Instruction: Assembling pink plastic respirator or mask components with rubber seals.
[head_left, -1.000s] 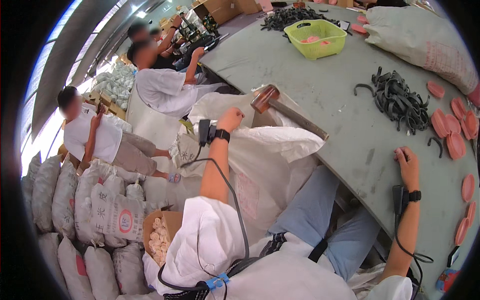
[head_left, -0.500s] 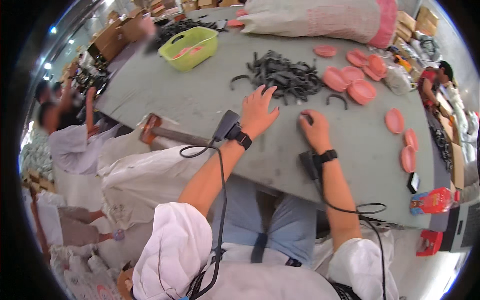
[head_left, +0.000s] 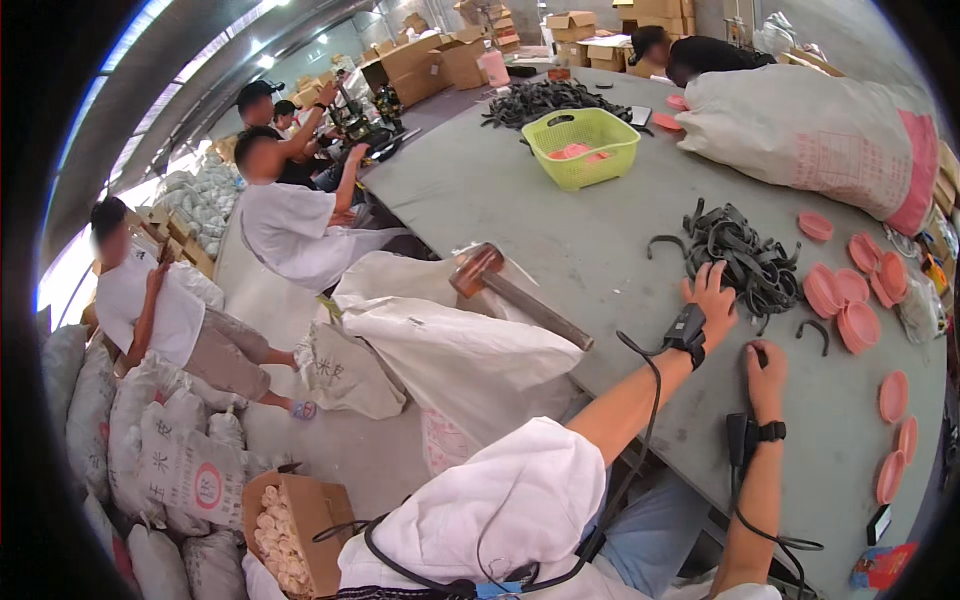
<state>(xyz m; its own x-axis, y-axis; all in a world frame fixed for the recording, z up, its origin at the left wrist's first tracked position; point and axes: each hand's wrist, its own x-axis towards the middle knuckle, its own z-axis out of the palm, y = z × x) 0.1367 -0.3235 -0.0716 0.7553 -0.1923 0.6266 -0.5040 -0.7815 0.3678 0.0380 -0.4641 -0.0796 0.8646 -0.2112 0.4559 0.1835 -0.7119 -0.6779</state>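
Note:
A tangled pile of curved black strips (head_left: pixel 740 250), which look like handles, lies on the green-grey table (head_left: pixel 640 290). My left hand (head_left: pixel 712 308) reaches to the pile's near edge, its fingers apart, the tips at the strips. Nearer to me and to the right, my right hand (head_left: pixel 766 378) rests low at the table with curled fingers; whatever they hold, if anything, I cannot make out. A single black strip (head_left: pixel 815 335) lies beside the pile, up and right of that hand. Several pink oval plastic pieces (head_left: pixel 838 290) sit right of the pile.
A hammer (head_left: pixel 515 295) lies on a white sack (head_left: pixel 450 340) at the table's left edge. Farther back stand a green basket (head_left: pixel 590 165) with pink pieces, another black pile (head_left: pixel 550 100) and a large stuffed sack (head_left: pixel 800 140). People sit and stand at left; cables trail from both wrists.
My view has swung to the left, so the table appears farther right and more people and sacks show. The left hand stays by the pile and the right hand stays curled near it.

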